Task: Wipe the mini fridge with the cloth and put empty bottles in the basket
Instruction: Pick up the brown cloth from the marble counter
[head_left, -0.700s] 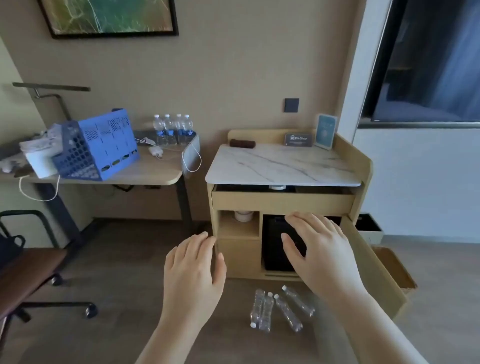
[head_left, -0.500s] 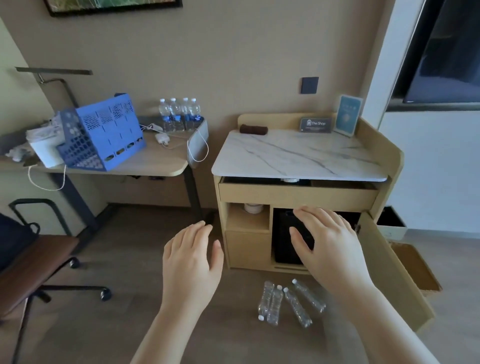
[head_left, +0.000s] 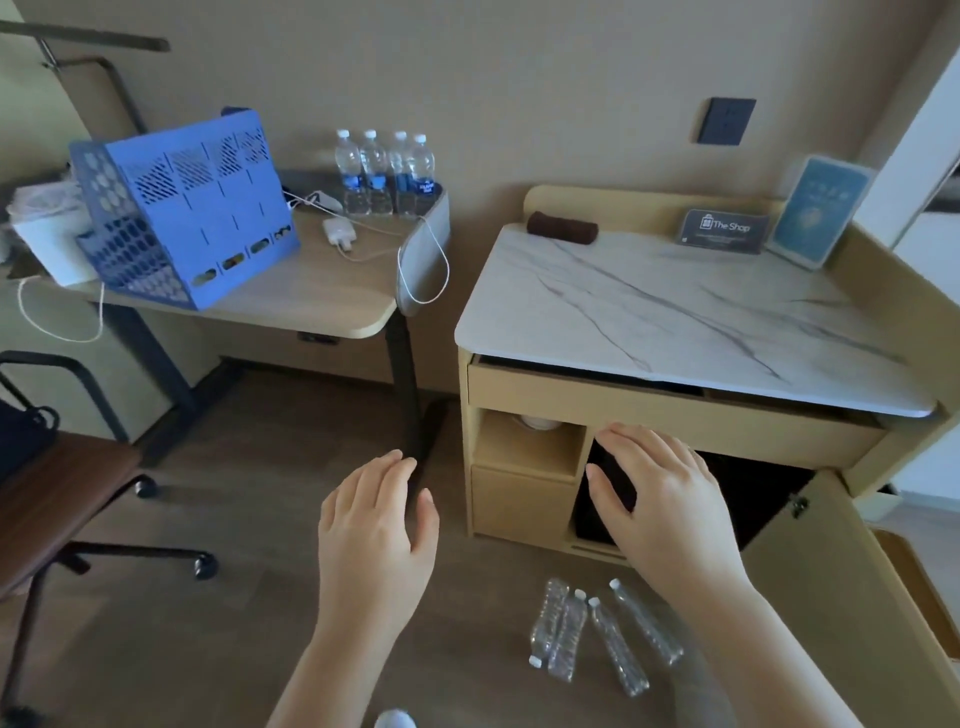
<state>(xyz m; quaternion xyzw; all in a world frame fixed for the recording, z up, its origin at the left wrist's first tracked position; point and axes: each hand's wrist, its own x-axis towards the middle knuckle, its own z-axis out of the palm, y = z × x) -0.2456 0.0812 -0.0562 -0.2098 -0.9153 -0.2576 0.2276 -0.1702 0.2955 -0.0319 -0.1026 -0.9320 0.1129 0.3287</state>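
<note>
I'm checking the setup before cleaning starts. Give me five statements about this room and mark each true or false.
1. Four empty bottles lie on the floor in front of the cabinet. True.
2. The blue basket stands on the floor beside the chair. False: it sits on the desk.
3. The right hand holds a cloth. False: both hands are open and empty; the left hand hovers over the floor.
4. A rolled brown cloth lies on the marble top. True.
5. The cabinet door is shut. False: it hangs open to the right.
</note>
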